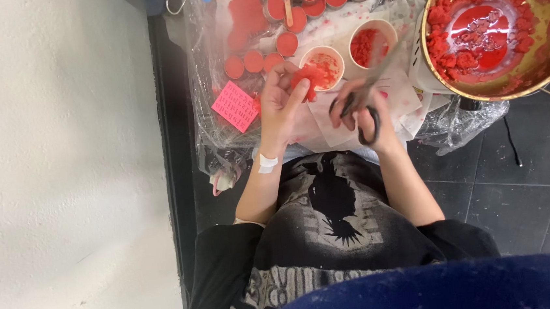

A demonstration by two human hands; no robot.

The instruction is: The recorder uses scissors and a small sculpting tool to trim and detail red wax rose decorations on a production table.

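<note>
Overhead view, seen from the head: wide pale plastered wall (59,158) filling the left side, dark tiled floor (519,187) to the right, narrow strip of work between them. Large round brass-coloured bowl (547,81) at the upper right, holding crumbly red wax around a melted glossy pool. Crinkled clear plastic sheet (211,130) covering the surface, crowded with small round tins of set red wax (253,61), two white paper cups with red bits (370,39), and a pink square card (234,106) near the sheet's left edge. Left hand (278,108) pinching a lump of soft red wax (308,80), fingers closed on it, just beside the nearer cup. Right hand (366,111) gripping black-handled scissors (362,98), fingers through the loops, blades blurred and angled up toward the cups. Trimming step apparently in hand; likely call for bringing blades to the lump. Little free room: wall edge close on the left, bowl crowding the right, cups directly ahead.
</note>
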